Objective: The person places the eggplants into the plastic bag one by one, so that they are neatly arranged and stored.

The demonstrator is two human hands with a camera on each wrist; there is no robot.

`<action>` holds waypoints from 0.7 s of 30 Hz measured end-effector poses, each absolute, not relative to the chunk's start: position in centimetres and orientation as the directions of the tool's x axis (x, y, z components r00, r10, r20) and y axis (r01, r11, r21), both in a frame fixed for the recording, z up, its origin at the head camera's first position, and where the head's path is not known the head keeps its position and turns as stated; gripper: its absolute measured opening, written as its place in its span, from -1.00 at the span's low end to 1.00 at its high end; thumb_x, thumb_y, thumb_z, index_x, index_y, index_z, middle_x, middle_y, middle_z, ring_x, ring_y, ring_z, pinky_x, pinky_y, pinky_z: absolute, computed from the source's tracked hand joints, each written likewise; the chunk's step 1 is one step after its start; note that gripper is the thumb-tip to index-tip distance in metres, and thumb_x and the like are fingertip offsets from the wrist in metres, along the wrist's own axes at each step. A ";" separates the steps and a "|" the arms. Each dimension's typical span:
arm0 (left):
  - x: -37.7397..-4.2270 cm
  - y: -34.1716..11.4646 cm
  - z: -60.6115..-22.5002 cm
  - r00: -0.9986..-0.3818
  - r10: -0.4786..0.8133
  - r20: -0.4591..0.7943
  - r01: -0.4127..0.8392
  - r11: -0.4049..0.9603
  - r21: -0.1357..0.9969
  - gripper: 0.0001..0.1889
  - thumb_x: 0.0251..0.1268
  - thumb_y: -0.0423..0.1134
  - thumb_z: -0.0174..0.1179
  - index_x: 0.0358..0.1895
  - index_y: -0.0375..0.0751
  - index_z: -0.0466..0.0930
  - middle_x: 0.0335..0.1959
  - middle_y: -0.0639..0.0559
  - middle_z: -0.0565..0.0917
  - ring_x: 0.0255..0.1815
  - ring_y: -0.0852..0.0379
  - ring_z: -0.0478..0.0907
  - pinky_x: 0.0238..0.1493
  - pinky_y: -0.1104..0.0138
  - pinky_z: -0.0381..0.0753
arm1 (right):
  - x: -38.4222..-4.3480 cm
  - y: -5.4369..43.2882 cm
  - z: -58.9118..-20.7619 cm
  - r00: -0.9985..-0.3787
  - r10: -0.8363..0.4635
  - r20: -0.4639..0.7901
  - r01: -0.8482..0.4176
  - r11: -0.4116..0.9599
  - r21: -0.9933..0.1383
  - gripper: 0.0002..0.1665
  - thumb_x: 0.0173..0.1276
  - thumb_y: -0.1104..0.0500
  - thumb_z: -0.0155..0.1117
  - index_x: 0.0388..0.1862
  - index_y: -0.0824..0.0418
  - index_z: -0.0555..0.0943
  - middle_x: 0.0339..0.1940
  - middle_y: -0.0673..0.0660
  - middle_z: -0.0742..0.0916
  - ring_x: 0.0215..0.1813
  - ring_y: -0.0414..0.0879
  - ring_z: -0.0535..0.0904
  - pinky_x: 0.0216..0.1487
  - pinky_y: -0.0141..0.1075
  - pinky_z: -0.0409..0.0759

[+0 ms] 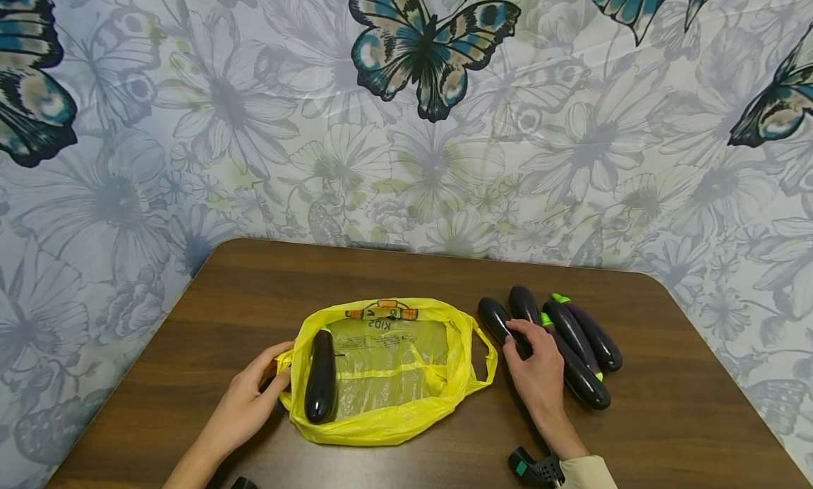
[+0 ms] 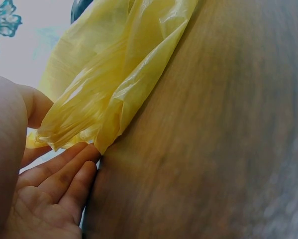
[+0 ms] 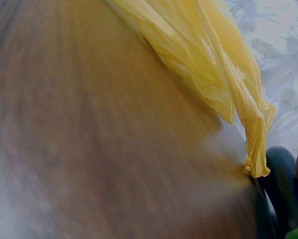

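A yellow plastic bag lies spread on the table with its mouth facing up. Inside it, along the left side, is one dark eggplant. My left hand pinches the bag's left edge; in the left wrist view, thumb and fingers meet around the gathered yellow plastic. To the right of the bag, my right hand holds the leftmost eggplant of a group, fingers over its near part. In the right wrist view only a fingertip shows beside a dark eggplant.
Several more eggplants with green or purplish ends lie close together beyond and right of my right hand. The bag's right handle loop reaches toward them. A butterfly-patterned cloth hangs behind the brown wooden table.
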State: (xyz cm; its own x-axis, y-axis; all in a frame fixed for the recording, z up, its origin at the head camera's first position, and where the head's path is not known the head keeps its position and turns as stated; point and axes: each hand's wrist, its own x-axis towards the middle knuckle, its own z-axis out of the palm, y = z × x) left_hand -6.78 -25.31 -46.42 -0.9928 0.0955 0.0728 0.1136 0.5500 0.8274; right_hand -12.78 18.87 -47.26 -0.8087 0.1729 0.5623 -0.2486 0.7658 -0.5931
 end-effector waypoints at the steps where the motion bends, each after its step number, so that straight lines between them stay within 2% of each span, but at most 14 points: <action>1: -6.8 -25.3 -46.4 -0.993 0.096 0.073 0.114 0.548 0.828 -0.57 0.65 -0.19 0.05 0.47 -0.12 0.39 0.40 -0.22 0.52 0.37 -0.18 0.52 0.09 0.41 0.60 | -12.8 18.9 -47.3 -0.810 0.172 0.561 -0.248 0.766 -0.593 -0.68 0.25 0.41 0.43 -0.01 0.25 0.74 0.07 0.25 0.77 0.13 0.22 0.63 0.21 0.13 0.48; 8: -6.8 -25.4 -46.4 -0.993 0.098 0.064 0.108 0.548 0.829 -0.57 0.66 -0.18 0.05 0.48 -0.11 0.38 0.42 -0.23 0.51 0.38 -0.21 0.52 0.10 0.34 0.62 | -12.8 18.8 -47.3 -0.819 0.162 0.551 -0.245 0.769 -0.591 -0.68 0.26 0.40 0.42 0.01 0.26 0.75 0.11 0.26 0.75 0.17 0.24 0.63 0.24 0.14 0.47; 15: -6.8 -25.3 -46.4 -0.993 0.104 0.059 0.106 0.537 0.837 -0.57 0.66 -0.19 0.05 0.48 -0.11 0.37 0.42 -0.24 0.50 0.39 -0.21 0.51 0.09 0.35 0.62 | -12.7 18.9 -47.2 -0.832 0.166 0.530 -0.224 0.773 -0.594 -0.67 0.28 0.37 0.42 0.04 0.26 0.74 0.14 0.26 0.75 0.19 0.24 0.62 0.26 0.17 0.46; 21: -6.8 -25.3 -46.3 -0.993 0.099 0.068 0.112 0.554 0.825 -0.57 0.66 -0.19 0.05 0.47 -0.11 0.38 0.42 -0.23 0.51 0.39 -0.23 0.51 0.13 0.28 0.63 | -12.7 18.9 -47.2 -0.826 0.158 0.541 -0.227 0.785 -0.576 -0.66 0.26 0.34 0.46 0.03 0.24 0.74 0.07 0.23 0.77 0.02 0.14 0.65 0.09 0.01 0.51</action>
